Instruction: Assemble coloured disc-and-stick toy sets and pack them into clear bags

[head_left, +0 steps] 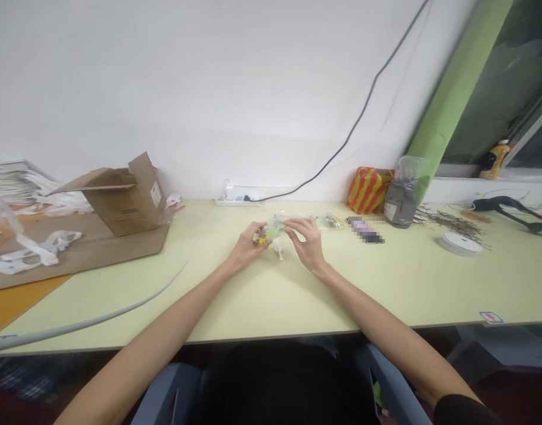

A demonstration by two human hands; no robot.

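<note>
Packet (273,232), clear plastic, filled with small coloured pieces in yellow, green and red. It is held just above the pale green table (386,283), near the middle of the table and towards the wall. The long axis is laid roughly left to right, along the table's front edge, and spans the gap between the two hands. Which end is the mouth cannot be told, since the packet is small and partly covered.

Left hand (248,243): curled narrowly, with the fingers closed on the packet's left end and the coloured pieces seen at the fingertips.

Right hand (308,242): thumb and fingers are drawn together on the packet's right end and the palm is turned down.

Small white piece (279,254): seen just below the packet, between the hands; whether it is resting on the table cannot be told.

Second packet of coloured bits (332,221): laid on the table just right of the right hand.

Cardboard box (124,198): open, set well to the left.

Power strip (237,198): placed against the wall behind the hands.

Striped bag (365,189) and grey pouch (398,203): stood side by side at the right rear.
</note>
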